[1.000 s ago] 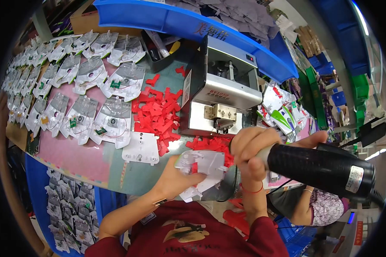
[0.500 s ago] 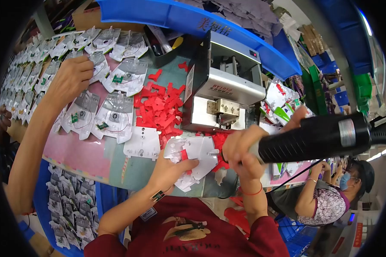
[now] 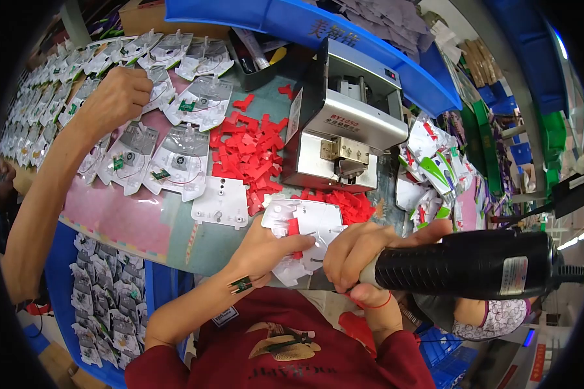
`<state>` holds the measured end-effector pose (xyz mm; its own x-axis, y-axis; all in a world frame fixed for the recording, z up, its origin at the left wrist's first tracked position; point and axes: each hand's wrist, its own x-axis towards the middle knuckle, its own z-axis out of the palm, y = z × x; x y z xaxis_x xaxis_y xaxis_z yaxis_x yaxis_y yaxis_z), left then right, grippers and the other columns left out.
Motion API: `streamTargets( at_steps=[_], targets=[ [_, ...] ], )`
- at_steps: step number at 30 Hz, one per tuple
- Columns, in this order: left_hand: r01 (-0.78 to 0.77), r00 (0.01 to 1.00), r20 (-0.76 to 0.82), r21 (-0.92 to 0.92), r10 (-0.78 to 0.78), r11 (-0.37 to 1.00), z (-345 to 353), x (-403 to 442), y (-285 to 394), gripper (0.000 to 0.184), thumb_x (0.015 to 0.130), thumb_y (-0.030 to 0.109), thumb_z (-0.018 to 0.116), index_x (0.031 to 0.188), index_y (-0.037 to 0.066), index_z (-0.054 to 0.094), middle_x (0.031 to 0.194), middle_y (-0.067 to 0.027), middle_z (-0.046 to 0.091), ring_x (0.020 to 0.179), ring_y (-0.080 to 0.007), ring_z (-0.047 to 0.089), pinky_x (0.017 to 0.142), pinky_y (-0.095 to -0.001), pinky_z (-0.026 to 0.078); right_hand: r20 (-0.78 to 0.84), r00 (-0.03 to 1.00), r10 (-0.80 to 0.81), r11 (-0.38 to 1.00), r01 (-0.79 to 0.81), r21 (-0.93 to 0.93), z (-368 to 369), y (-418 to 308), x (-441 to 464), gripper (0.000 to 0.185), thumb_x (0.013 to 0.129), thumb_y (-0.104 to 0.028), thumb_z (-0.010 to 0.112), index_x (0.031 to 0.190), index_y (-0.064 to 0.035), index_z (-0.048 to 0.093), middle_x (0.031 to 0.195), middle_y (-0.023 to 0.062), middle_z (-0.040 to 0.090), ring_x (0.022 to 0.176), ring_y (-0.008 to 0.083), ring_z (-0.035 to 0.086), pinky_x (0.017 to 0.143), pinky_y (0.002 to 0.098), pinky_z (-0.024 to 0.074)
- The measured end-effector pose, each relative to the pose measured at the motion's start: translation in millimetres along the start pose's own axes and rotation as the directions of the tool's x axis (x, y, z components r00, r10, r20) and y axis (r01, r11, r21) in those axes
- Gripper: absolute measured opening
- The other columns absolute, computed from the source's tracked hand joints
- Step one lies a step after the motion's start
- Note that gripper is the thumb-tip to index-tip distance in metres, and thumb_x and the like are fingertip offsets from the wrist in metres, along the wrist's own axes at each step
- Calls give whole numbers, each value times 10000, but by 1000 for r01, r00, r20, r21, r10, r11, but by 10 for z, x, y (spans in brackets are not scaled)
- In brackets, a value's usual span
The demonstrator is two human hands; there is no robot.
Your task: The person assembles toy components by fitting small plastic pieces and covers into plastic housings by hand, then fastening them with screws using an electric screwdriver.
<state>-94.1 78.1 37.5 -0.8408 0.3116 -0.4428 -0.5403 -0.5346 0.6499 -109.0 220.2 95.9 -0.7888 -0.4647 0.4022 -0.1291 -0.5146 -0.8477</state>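
Observation:
My left hand (image 3: 264,247) grips a white plastic shell (image 3: 322,216) by its left side, thumb pressed over the top. A red plastic piece (image 3: 293,226) lies on that shell beside the thumb. In my right hand (image 3: 355,257) is a black electric screwdriver (image 3: 435,264), held nearly level with its cable end to the right. My fingers wrap its front end close to the shell's right edge; whether the bit touches a screw I cannot tell. Another white plastic plate (image 3: 220,202) lies flat on the table to the left of the shell.
Loose red pieces (image 3: 252,152) are heaped before a silver machine (image 3: 353,123). Rows of grey-and-white assemblies (image 3: 182,159) fill the left, where another person's hand (image 3: 120,94) reaches in. A blue bin (image 3: 154,292) of parts stands lower left; more shells (image 3: 435,172) are piled right.
My right hand has brought the screwdriver down and left, closer to the shell. The shell stays in my left hand. The view has shifted slightly, and the screwdriver now covers much of the person at right.

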Motion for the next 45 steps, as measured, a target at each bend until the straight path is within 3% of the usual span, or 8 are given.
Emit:
streamTargets(
  at_steps=[13,17,22,27,30,33,37,45],
  targets=[
    [-77,989,-104,259,107,963,15,-24,-123,365,668,-24,652,1005,-8,512,861,-68,600,694,-120,578,587,-240,466,-143,987,-68,998,64,-30,-32,65,-150,179,676,-74,692,693,-27,520,561,69,532,533,197,539,529,289,438],
    [-11,997,-71,-68,6,998,19,-100,-114,420,670,-36,659,1061,-8,508,910,-81,601,747,-138,594,633,-251,487,-323,938,-127,992,126,-23,-204,-66,-368,177,757,-123,612,727,-33,462,544,56,480,455,153,450,462,278,385],
    [-28,996,85,-84,35,996,64,-223,0,609,659,-73,641,1224,-16,421,1068,-100,559,953,-171,550,832,-296,445,-676,735,-63,998,60,-27,-555,-41,-660,131,811,-97,543,833,-18,441,647,57,461,484,138,449,461,285,378],
    [-165,965,214,58,149,985,115,-290,-3,574,636,-64,647,1181,-39,468,1148,-151,528,1019,-185,518,897,-316,399,-774,629,-73,993,-30,-118,-878,131,-818,498,835,-93,522,1258,-36,265,896,120,533,687,188,548,583,323,456],
    [-392,881,352,175,315,903,179,-273,27,509,657,-57,632,1150,-34,507,1184,-205,498,1100,-223,476,933,-334,364,-738,620,-267,877,-160,-452,-858,32,-700,607,828,-118,537,1318,-36,190,1077,158,506,909,240,543,734,361,457],
    [-552,781,475,220,406,804,191,-264,-6,465,694,-67,590,1150,-11,517,1213,-235,462,1146,-289,443,952,-362,343,-426,628,-651,234,-368,-900,-816,-136,-657,628,825,-182,544,1322,3,207,1207,189,447,1105,273,453,894,375,373],
    [-657,694,549,220,465,721,353,-296,12,446,685,-91,564,1121,4,548,1259,-260,401,1106,-315,483,924,-357,373,-236,925,-298,698,43,-715,-559,-533,-701,476,843,-280,526,1188,35,439,1131,167,523,994,255,532,823,349,423],
    [-708,690,598,445,407,548,491,-298,-105,468,630,-53,621,1090,24,581,1229,-290,420,1035,-279,540,850,-300,414,-86,987,-133,558,3,-830,-362,-509,-772,114,776,-123,597,832,-24,598,694,96,574,591,237,569,511,307,421]
  ],
)
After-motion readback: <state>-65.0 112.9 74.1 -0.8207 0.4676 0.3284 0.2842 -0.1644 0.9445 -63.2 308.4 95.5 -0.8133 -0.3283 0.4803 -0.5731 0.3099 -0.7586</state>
